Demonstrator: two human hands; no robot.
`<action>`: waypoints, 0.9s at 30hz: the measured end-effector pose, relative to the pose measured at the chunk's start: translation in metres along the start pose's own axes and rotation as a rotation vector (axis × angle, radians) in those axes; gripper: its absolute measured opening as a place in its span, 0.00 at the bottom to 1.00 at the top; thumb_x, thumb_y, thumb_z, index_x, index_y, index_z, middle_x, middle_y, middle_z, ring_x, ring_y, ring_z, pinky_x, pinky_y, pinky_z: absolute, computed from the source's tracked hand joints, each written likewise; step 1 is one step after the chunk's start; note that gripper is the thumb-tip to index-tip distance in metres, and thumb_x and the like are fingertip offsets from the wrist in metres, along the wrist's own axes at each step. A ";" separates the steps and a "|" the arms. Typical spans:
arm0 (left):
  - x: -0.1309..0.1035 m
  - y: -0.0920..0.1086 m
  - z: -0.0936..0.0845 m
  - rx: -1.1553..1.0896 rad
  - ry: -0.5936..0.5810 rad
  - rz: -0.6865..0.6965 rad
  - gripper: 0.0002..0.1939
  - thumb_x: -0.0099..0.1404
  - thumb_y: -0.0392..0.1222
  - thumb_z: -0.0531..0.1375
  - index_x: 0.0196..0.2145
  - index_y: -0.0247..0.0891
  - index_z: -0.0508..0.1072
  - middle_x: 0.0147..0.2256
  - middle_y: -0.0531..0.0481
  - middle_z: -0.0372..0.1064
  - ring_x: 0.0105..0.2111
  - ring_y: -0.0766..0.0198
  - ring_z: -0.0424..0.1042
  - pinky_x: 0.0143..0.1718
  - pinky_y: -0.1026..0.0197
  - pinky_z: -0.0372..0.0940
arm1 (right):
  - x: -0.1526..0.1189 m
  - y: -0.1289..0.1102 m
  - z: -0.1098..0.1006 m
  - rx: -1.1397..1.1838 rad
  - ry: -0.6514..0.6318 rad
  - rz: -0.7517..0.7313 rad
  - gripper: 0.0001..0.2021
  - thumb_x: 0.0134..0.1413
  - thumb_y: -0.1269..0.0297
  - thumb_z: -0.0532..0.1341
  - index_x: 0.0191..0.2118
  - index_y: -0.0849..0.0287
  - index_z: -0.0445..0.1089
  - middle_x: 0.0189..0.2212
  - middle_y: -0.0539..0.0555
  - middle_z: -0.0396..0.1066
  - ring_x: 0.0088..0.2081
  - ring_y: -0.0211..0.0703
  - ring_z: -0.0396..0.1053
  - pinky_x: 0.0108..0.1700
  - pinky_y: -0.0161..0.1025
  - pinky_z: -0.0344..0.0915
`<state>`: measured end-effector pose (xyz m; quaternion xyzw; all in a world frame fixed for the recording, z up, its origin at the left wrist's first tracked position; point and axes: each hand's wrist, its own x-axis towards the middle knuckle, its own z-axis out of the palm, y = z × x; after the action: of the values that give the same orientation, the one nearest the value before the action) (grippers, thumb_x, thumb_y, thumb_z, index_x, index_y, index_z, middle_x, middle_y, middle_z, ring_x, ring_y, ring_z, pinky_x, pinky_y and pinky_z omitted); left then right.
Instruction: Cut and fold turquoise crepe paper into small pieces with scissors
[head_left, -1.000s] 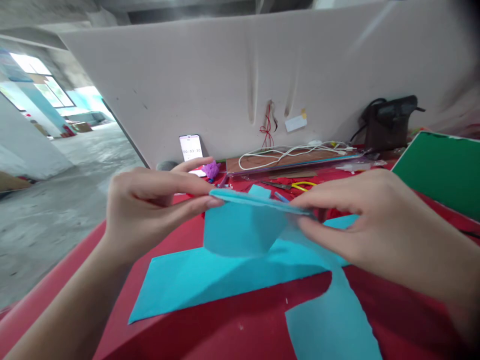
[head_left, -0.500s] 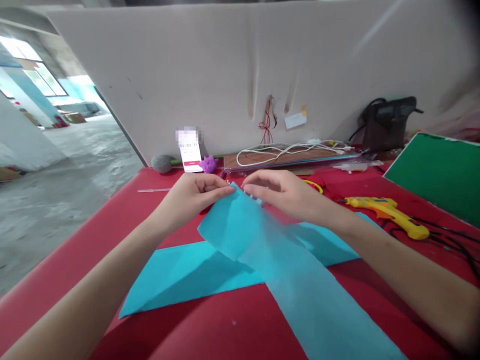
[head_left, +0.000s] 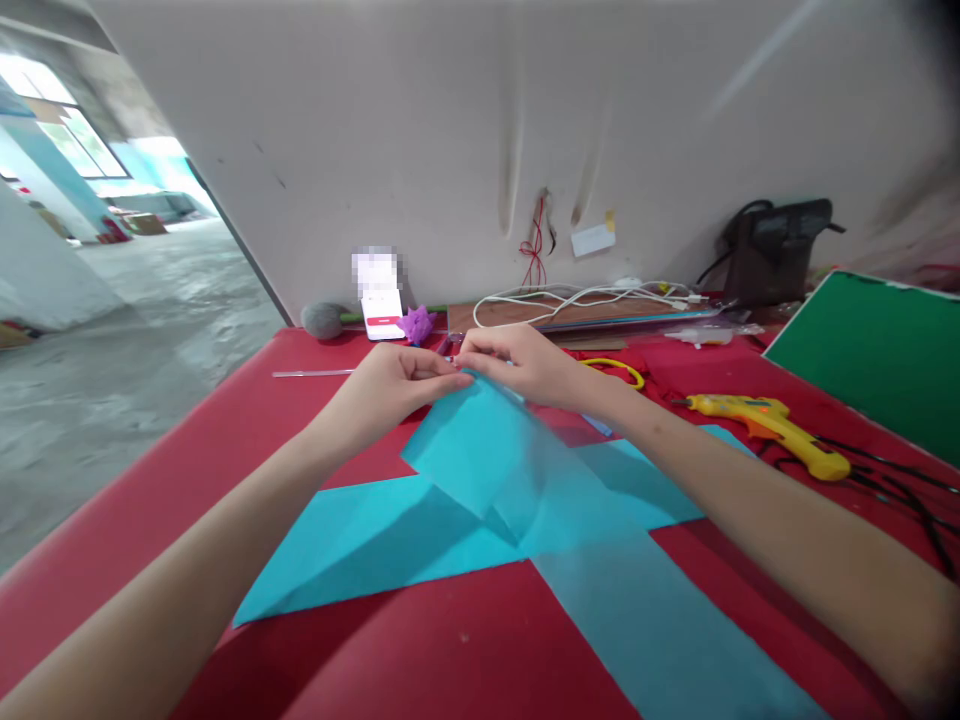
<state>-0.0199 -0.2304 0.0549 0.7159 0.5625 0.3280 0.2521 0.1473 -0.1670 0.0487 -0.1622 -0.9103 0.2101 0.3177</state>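
Note:
A strip of translucent blue wrapping sheet [head_left: 645, 610] runs from the near right of the table up to my fingers, its far end folded over and raised. My left hand [head_left: 409, 385] pinches the folded tip from the left. From the right, my right hand [head_left: 517, 365] pinches the same tip, its fingertips touching those of the left. Beneath lies a second, more solid blue strip [head_left: 360, 550], flat and crosswise on the red table [head_left: 420, 650]. What sits inside the fold, if anything, is hidden.
At the right lie a yellow glue gun [head_left: 772, 425] with black cords and a green board [head_left: 885, 350]. A phone [head_left: 382, 310], a purple flower [head_left: 417, 325], a grey ball-headed stem [head_left: 322, 320], white cables [head_left: 525, 305] and a black bag [head_left: 780, 250] line the wall.
My right hand has moved left and slightly up, from beside the sheet's edge onto the tip, closing on it next to my left hand. The raised fold has shifted slightly.

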 end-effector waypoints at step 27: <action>0.010 -0.023 -0.027 0.022 0.029 -0.003 0.12 0.52 0.51 0.60 0.28 0.39 0.75 0.24 0.51 0.72 0.26 0.63 0.70 0.30 0.64 0.65 | -0.013 0.031 -0.016 0.603 0.205 0.390 0.10 0.45 0.60 0.61 0.30 0.63 0.69 0.23 0.48 0.68 0.23 0.30 0.63 0.26 0.30 0.60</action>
<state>-0.0537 -0.2154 0.0583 0.7129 0.5708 0.3317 0.2364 0.1728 -0.1416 0.0387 -0.2521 -0.7230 0.5079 0.3948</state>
